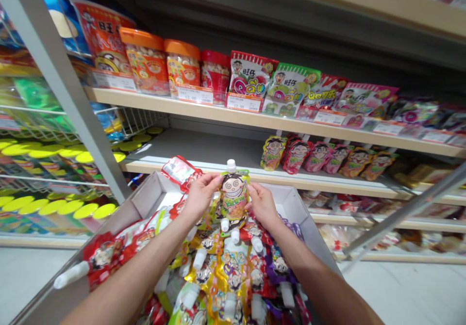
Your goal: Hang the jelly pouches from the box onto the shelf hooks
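**Pouch held over far part of box, cap end up, both hands on it**

Landmark: box (313, 233). Yellow-green pouch (233, 196) is held above the box's far part; its long axis runs roughly upright, white cap (231, 164) at top, printed front turned to camera; exact lean can't be told. Upper left edge is pinched by the left hand (202, 194), right edge by the right hand (262, 203); both are in contact, so neither is nearer. Shelf (204, 143) is set just beyond the box's far wall. Shelf pouches (296, 155) are lined up along its edge, beyond the box's far right corner and on rightward, caps up too; row judged nearer the right hand. Loose pouches (233, 269) are piled inside the box, caps mostly pointed at its near side
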The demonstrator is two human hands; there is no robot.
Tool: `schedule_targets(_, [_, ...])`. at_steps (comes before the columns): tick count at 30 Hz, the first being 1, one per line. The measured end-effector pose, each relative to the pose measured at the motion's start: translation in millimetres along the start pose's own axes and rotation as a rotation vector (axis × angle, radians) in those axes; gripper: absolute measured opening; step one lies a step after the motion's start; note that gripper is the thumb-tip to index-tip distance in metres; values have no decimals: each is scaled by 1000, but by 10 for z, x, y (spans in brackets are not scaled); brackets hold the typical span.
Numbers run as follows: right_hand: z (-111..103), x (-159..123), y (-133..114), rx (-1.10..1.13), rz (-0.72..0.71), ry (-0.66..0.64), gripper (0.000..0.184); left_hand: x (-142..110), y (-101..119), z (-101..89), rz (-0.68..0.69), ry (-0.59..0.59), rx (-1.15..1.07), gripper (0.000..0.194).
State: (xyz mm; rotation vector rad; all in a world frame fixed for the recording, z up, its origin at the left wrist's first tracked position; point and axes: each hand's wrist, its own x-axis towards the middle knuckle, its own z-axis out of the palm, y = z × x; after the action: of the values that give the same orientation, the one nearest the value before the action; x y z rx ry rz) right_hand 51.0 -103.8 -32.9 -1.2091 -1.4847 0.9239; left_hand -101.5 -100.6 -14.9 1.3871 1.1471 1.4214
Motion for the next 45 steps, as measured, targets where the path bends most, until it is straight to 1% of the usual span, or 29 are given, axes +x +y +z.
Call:
schedule_targets(3, [-10, 15, 45, 70, 42, 5, 26, -24, -139, 23, -21, -37, 37, 23])
schedule_targets(6, [-25, 18, 82, 93, 46, -56, 23, -37, -241, 18, 6, -1, 135, 23])
schedule_targets(9, [-26, 14, 107, 70, 68, -84, 21, -37, -256, -10, 67, 39, 251, 26])
schedule_targets(13, [-12, 21, 137, -5, 62, -21, 22, -11, -201, -26, 111, 85, 381, 27])
schedule_targets(15, [-8, 28, 150, -17, 58, 2, 22, 11, -196, -20, 95, 89, 379, 27])
schedule_targets(17, [-9, 34, 163, -10, 71, 9, 21, 22, -230, -12, 53, 58, 320, 27])
schedule_targets(20, [-13, 43, 190, 20, 97, 26, 22, -7, -331, 0, -25, -67, 225, 27])
schedule_targets(22, [-14, 48, 211, 27, 95, 42, 23, -47, -388, 9, -48, -125, 238, 28])
schedule_targets(23, [-14, 51, 218, 26, 89, 48, 23, -64, -401, 14, -47, -122, 269, 29])
schedule_targets(25, [-12, 57, 224, 22, 80, 56, 23, -85, -390, 30, -20, -72, 348, 29])
schedule_targets(27, [-15, 65, 216, 18, 74, 75, 23, -84, -344, 52, 18, -16, 424, 29])
schedule_targets(29, [-25, 75, 204, 4, 58, 110, 23, -72, -300, 80, 46, 12, 469, 28])
schedule_targets(31, [-42, 82, 200, -18, 48, 141, 23, -59, -290, 104, 32, -4, 459, 28])
schedule_targets(33, [-59, 83, 207, -34, 61, 141, 22, -53, -324, 117, -8, -51, 413, 27])
schedule_targets(36, [-81, 79, 226, -44, 80, 105, 19, -46, -427, 109, -9, -90, 410, 23])
schedule_targets(40, [-103, 72, 228, -42, 48, 15, 11, -38, -536, 82, 41, -59, 516, 21])
schedule_targets(42, [-116, 72, 210, -44, 60, 8, 11, -35, -531, 92, 27, -54, 533, 22])
schedule_targets(45, [-160, 94, 148, -64, 57, 72, 15, -2, -422, 160, -14, -70, 462, 21])
